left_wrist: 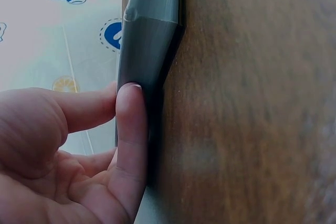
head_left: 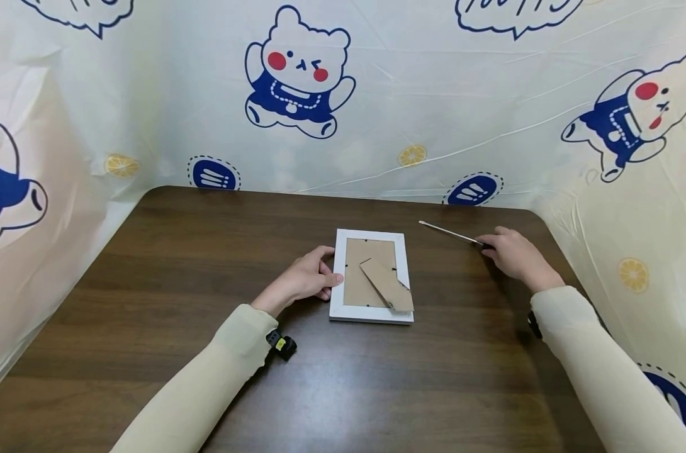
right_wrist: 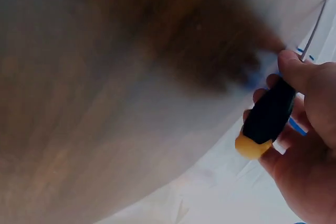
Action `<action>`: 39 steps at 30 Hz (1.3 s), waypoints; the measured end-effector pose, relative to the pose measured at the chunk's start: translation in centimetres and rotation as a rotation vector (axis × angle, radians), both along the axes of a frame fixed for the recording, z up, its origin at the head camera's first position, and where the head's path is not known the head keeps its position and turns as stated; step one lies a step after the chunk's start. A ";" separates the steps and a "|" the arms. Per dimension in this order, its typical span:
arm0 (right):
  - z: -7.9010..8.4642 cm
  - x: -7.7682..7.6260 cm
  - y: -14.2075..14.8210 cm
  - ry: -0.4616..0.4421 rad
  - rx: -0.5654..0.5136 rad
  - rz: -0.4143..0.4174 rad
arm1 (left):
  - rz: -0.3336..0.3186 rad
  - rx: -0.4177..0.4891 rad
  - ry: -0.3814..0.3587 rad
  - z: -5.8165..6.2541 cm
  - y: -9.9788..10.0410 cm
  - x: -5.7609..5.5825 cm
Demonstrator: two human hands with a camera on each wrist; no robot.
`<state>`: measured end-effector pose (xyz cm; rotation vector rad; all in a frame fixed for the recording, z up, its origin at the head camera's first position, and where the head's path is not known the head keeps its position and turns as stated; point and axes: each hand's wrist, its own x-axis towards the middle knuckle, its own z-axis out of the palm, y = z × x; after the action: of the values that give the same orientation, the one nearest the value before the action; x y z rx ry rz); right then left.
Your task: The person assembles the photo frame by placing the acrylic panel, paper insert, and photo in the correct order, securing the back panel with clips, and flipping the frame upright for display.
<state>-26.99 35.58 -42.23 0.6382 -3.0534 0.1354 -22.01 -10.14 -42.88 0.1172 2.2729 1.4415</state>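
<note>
A white picture frame lies back side up on the table, its brown backing board showing. The backing's cardboard stand sits askew over the lower right. My left hand grips the frame's left edge, thumb on the upper face and fingers along the side. In the left wrist view the frame's side appears dark grey beside the fingers. Off to the right, my right hand holds a screwdriver by its black and yellow handle. Its thin metal shaft points left, towards the back of the table, apart from the frame.
The dark brown wooden table has rounded far corners. A pale curtain printed with cartoon bears closes in the back and both sides. A small black device is strapped on the left wrist.
</note>
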 end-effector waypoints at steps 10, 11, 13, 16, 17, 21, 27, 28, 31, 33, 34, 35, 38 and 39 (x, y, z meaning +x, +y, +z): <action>-0.3 -0.3 -1.1 0.070 0.170 -0.004 | 0.002 -0.003 -0.005 0.1 0.0 0.0; -0.2 -0.3 -1.2 0.066 0.162 -0.006 | 0.000 -0.003 -0.005 0.2 0.0 0.0; 0.0 -0.3 -1.2 0.050 0.146 -0.010 | -0.004 -0.007 -0.003 0.3 -0.1 -0.1; 0.3 0.0 -1.1 0.015 0.114 -0.021 | -0.016 -0.007 -0.002 0.4 -0.2 -0.1; 0.4 0.1 -1.0 0.003 0.101 -0.025 | -0.021 -0.007 -0.003 0.5 -0.2 -0.1; 1.2 1.0 -1.0 -0.045 0.037 -0.054 | -0.056 -0.013 -0.002 0.6 -0.7 -0.2; 2.9 3.2 -1.3 -0.096 -0.064 -0.104 | -0.129 -0.077 0.135 1.0 -3.5 -0.8; 3.2 3.6 -1.4 -0.100 -0.082 -0.113 | -0.135 -0.101 0.171 1.2 -4.2 -0.9; 4.2 4.9 -1.7 -0.102 -0.134 -0.139 | -0.137 -0.189 0.299 1.7 -6.6 -1.3; 4.8 5.8 -2.1 -0.097 -0.169 -0.158 | -0.126 -0.237 0.375 2.3 -8.1 -1.4; 5.1 6.3 -2.2 -0.091 -0.183 -0.167 | -0.116 -0.257 0.402 2.6 -8.8 -1.3; 5.3 6.7 -2.4 -0.086 -0.195 -0.174 | -0.109 -0.275 0.425 2.9 -9.5 -1.3; 5.8 7.9 -3.0 -0.066 -0.224 -0.185 | -0.091 -0.343 0.471 3.8 -11.4 -1.0; 5.9 8.2 -3.1 -0.059 -0.231 -0.187 | -0.082 -0.372 0.477 4.0 -11.9 -0.8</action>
<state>-18.79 32.45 -36.38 0.3391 -3.0656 0.5017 -22.85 -22.02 -38.90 0.4735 2.8385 1.0001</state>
